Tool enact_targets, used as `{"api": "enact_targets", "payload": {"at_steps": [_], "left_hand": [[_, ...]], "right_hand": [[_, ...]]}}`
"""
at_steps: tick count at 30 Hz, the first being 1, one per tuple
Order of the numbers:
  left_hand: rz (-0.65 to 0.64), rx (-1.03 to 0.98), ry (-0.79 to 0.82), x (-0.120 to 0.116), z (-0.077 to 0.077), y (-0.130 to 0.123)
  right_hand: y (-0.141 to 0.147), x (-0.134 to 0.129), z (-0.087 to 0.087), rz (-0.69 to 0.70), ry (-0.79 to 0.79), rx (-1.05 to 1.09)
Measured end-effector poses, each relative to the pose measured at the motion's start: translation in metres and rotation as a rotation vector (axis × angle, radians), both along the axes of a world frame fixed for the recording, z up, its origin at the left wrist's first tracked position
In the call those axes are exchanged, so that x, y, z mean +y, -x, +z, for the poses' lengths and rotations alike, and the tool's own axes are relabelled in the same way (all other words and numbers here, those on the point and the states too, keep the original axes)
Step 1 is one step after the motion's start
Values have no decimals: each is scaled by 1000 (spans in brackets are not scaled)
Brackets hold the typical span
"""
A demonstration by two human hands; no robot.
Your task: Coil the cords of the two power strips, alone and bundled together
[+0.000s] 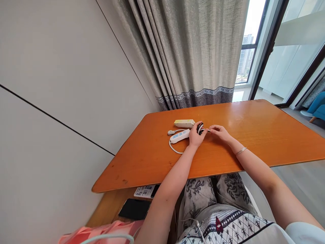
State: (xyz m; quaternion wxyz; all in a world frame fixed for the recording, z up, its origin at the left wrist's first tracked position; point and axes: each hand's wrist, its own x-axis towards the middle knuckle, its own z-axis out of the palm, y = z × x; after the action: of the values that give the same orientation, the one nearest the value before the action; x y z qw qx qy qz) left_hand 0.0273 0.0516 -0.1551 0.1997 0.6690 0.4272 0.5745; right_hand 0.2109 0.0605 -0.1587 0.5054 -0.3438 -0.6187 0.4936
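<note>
My left hand (196,136) is closed around a small coiled bundle of cable (200,128), dark with a pale strand, above the middle of the table. Just to its right, my right hand (220,133) pinches a thin cable end that runs out of the bundle. A white power strip (179,136) with blue-marked sockets lies beside my left wrist, partly hidden by that hand. Its white plug (171,132) rests at the left, and its cord loops below. Behind it lies a long white and yellow box (184,123), close to my left fingers.
The orange-brown wooden table (264,135) has rounded corners. A grey curtain (198,51) hangs behind it, with a white wall (63,84) at left. On a lower surface at front left are a black phone (134,209) and a pink bag (101,234).
</note>
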Motion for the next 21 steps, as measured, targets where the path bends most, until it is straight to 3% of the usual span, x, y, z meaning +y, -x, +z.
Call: {"api": "enact_targets", "payload": {"at_steps": [9,14,21], "left_hand": [[-71,-54,-9,1,0,0],[-120,-56,-11,3,-1,-2],[-90,144,-51,-1,2,0]], "right_hand": [[3,4,-15,-25,-20,17],[4,7,-17,26,-44,-17],[5,4,-14,87,17,11]]}}
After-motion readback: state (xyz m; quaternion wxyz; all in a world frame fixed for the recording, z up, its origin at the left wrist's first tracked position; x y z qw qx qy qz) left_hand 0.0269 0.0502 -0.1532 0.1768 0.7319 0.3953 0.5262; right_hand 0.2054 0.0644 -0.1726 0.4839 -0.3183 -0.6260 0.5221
